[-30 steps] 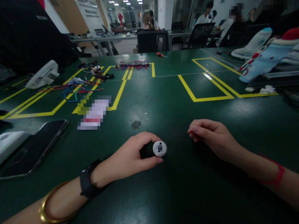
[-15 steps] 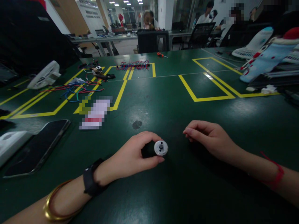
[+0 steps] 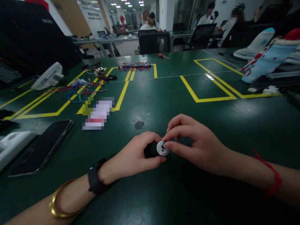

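A small round metal motor (image 3: 160, 151) stands at the middle front, its silvery end face turned up with small dark holes in it. My left hand (image 3: 134, 150) is closed around its side, thumb nearest me and forefinger on the far side. From the right, my right hand (image 3: 199, 145) reaches in with thumb and forefinger pinched together over the centre of the motor's face. Those fingertips cover the motor's central shaft. Whatever lies between them, if anything, is hidden.
Left on the green table (image 3: 140, 193) lie a phone (image 3: 43, 148), a white power strip (image 3: 14, 143), a blurred-out paper (image 3: 98, 114) and coloured wires (image 3: 79, 90). Farther back are a wire bundle (image 3: 136, 65) and a screwdriver (image 3: 161, 56). A blue snowman-like item (image 3: 264, 62) stands right.
My right hand has moved left, from above the table to the motor's face, fingertips now touching there. My left hand still holds the motor in nearly the same place.
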`<action>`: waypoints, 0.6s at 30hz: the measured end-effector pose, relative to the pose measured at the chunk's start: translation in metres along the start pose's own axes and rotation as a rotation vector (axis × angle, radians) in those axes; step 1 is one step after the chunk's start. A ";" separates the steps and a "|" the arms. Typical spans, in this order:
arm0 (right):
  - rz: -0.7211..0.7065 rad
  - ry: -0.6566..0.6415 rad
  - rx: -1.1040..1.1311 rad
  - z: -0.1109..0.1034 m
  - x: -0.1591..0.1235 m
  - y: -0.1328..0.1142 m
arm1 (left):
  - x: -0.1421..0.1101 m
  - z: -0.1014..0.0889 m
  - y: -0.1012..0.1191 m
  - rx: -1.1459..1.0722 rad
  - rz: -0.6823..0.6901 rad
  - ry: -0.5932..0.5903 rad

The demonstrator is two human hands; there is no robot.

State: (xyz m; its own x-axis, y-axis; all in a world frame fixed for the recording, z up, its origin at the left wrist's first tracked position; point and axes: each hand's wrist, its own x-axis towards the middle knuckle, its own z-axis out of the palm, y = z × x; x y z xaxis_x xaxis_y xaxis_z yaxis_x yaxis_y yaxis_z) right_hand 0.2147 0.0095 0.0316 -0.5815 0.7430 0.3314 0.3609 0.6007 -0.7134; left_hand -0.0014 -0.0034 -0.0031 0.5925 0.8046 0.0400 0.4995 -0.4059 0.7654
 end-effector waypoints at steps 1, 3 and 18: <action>0.034 0.033 0.014 -0.002 0.000 0.000 | 0.000 0.000 0.000 -0.009 0.003 0.003; 0.097 0.050 0.011 -0.008 -0.004 0.003 | 0.001 -0.001 0.000 -0.029 0.014 0.002; 0.048 -0.243 -0.236 -0.007 -0.042 0.041 | -0.001 -0.001 0.001 -0.045 -0.008 -0.009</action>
State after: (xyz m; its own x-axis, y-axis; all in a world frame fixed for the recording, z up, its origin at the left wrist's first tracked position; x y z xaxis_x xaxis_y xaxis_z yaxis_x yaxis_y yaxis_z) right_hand 0.2590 0.0050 -0.0069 -0.7059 0.6974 0.1240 0.5346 0.6394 -0.5526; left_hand -0.0022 -0.0041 -0.0013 0.5946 0.8035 0.0277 0.4753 -0.3791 0.7939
